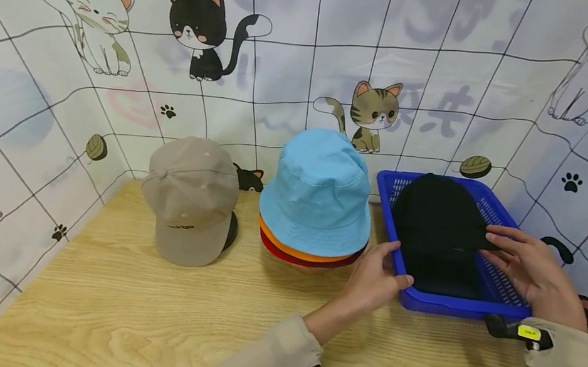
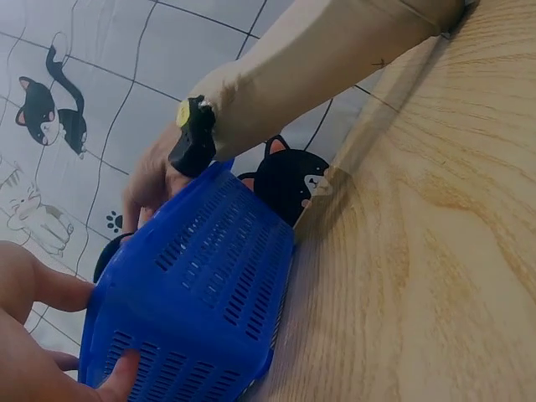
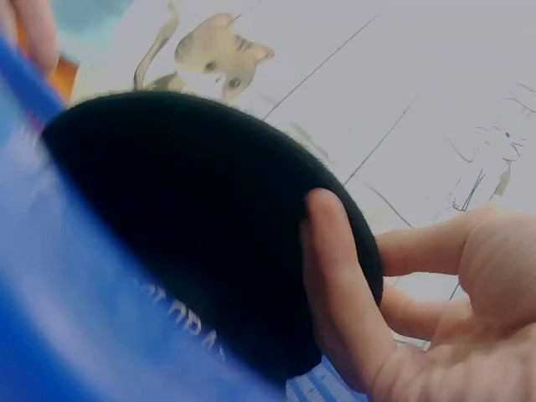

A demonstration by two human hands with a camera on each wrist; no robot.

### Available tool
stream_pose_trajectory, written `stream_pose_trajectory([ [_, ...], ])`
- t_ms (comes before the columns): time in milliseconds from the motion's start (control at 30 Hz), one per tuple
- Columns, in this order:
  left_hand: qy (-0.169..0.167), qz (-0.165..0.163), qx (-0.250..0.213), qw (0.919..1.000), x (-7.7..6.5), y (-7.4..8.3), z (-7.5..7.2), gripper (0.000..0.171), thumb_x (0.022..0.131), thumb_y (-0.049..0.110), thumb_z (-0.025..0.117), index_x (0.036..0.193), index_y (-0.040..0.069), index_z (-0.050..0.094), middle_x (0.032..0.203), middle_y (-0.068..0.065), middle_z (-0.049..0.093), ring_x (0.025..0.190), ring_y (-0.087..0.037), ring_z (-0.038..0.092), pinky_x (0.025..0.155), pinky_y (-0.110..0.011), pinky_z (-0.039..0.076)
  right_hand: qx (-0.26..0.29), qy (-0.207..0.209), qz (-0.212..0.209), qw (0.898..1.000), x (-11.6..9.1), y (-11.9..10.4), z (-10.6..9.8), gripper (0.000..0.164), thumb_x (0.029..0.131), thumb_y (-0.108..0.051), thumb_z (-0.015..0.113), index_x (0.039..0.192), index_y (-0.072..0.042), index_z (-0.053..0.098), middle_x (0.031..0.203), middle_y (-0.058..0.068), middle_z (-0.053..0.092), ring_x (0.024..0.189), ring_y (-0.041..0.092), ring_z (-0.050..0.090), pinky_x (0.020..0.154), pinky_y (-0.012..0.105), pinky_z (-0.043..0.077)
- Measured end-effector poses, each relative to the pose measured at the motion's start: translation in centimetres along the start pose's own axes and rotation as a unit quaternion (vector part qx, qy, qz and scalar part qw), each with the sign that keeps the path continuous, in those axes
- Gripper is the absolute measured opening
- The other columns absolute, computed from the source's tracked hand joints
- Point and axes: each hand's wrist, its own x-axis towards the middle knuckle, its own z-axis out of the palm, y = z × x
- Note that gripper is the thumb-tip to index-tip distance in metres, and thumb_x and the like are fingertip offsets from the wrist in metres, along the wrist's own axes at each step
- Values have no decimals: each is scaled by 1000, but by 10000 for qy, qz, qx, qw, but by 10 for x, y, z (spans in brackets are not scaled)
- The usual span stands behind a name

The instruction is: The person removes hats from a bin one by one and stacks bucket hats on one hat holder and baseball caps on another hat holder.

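Observation:
A blue plastic basket (image 1: 458, 306) stands at the right of the table with a black cap (image 1: 438, 208) in it. My right hand (image 1: 534, 270) pinches the cap's right edge; in the right wrist view the thumb (image 3: 331, 251) lies on the near side of the black fabric, with other fingers behind it. Pale lettering on the cap is partly hidden by the basket wall. At the basket's front left corner, my left hand (image 1: 374, 275) holds the rim. The left wrist view shows its fingers (image 2: 63, 293) against the slotted basket wall (image 2: 218, 251).
Left of the basket stands a stack of bucket hats (image 1: 321, 194), light blue on top, orange and red below. Further left is a beige cap (image 1: 192, 194) with a dark brim beneath it. A cat-patterned cloth (image 1: 285, 49) hangs behind the wooden table (image 1: 137, 318).

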Motion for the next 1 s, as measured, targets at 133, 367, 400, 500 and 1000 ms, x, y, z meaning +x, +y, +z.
stream_pose_trajectory([
  [133, -36, -175, -129, 9998, 0, 2, -1, 67, 87, 22, 83, 148, 29, 55, 145, 10, 56, 122, -17, 63, 87, -28, 57, 899, -285, -247, 9952, 0, -2, 5, 30, 103, 7, 53, 115, -8, 76, 108, 2, 73, 98, 20, 77, 81, 32, 64],
  [367, -101, -199, -132, 9997, -1, 2, -2, 68, 88, 21, 82, 149, 29, 55, 145, 9, 57, 122, -17, 63, 87, -28, 57, 1712, 153, -687, 9827, -1, -4, 15, 30, 103, 8, 51, 119, -7, 71, 136, -9, 43, 97, 22, 71, 83, 32, 63],
  [400, -110, -203, -129, 9997, 0, 2, -2, 68, 88, 22, 82, 149, 30, 55, 145, 9, 56, 122, -17, 63, 87, -27, 57, 1761, 227, -742, 9813, -1, -5, 16, 29, 103, 7, 51, 119, -7, 71, 138, -11, 38, 96, 22, 70, 83, 32, 63],
  [500, -130, -186, -162, 9996, 0, 2, -1, 68, 87, 22, 83, 148, 31, 55, 146, 9, 56, 122, -17, 64, 86, -27, 57, 1808, 399, -886, 9787, -2, -6, 20, 28, 103, 7, 52, 118, -7, 70, 137, -9, 37, 94, 23, 67, 82, 33, 62],
  [1000, -143, -148, -239, 9995, 1, 1, -5, 69, 86, 21, 84, 149, 27, 56, 147, 8, 56, 121, -16, 64, 85, -27, 58, 2158, 90, -2416, 9460, 3, -3, 53, 21, 97, 19, 52, 105, 10, 69, 106, 13, 63, 90, 29, 72, 73, 40, 65],
])
